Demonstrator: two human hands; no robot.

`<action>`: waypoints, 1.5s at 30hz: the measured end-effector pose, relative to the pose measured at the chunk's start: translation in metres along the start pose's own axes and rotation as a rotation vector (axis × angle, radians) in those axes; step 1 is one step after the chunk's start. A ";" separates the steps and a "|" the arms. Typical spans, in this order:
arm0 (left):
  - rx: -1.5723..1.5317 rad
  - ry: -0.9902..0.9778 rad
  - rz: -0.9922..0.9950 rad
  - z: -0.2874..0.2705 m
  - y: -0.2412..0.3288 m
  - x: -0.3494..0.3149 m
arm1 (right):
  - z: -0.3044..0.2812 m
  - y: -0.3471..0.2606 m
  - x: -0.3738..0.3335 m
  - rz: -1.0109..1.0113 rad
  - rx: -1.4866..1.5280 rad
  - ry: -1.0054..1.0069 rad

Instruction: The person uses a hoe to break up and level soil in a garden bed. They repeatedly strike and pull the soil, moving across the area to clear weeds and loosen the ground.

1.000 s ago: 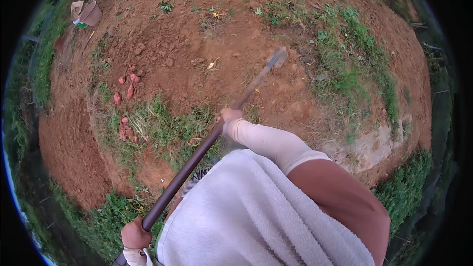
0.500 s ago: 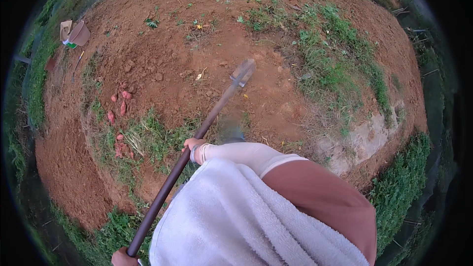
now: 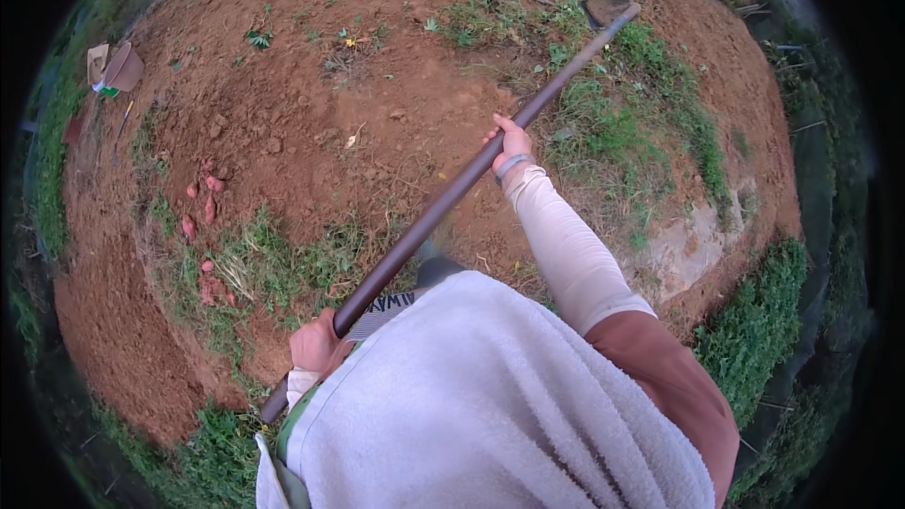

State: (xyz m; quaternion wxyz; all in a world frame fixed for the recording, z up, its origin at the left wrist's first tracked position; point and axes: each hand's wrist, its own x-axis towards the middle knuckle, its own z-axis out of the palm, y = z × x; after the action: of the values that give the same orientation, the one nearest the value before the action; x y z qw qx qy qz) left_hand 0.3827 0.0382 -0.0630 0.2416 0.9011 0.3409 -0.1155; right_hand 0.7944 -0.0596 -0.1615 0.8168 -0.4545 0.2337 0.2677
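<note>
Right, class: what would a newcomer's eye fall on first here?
Probably the long dark-handled hoe, slanting from lower left to upper right, with the left grip low on it and the right grip farther up. Next comes the white cloth filling the bottom centre, then the reddish tubers lying at left.

Free passage lies over the bare reddish-brown soil (image 3: 386, 113) left of the long, round, dark-brown handle (image 3: 415, 240), a diagonal barrier before the low, leafy green weeds (image 3: 613, 132) at right, while elongated red tubers (image 3: 209, 212) obstruct the far left.
</note>
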 end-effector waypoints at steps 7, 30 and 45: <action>0.245 -0.100 -0.101 -0.051 0.003 -0.034 | -0.046 0.080 0.014 0.395 -0.064 0.142; 0.411 0.027 0.193 -0.027 0.087 0.029 | -0.098 -0.015 0.049 0.158 0.123 0.143; 0.934 0.229 -0.089 -0.161 0.092 -0.139 | -0.086 0.104 -0.142 0.896 0.016 0.016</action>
State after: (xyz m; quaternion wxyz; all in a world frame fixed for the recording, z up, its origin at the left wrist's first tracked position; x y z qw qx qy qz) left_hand 0.3481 -0.0160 0.1598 -0.2332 0.9047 0.3153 -0.1667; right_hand 0.6083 -0.1195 -0.1778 0.6220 -0.3042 0.4158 0.5896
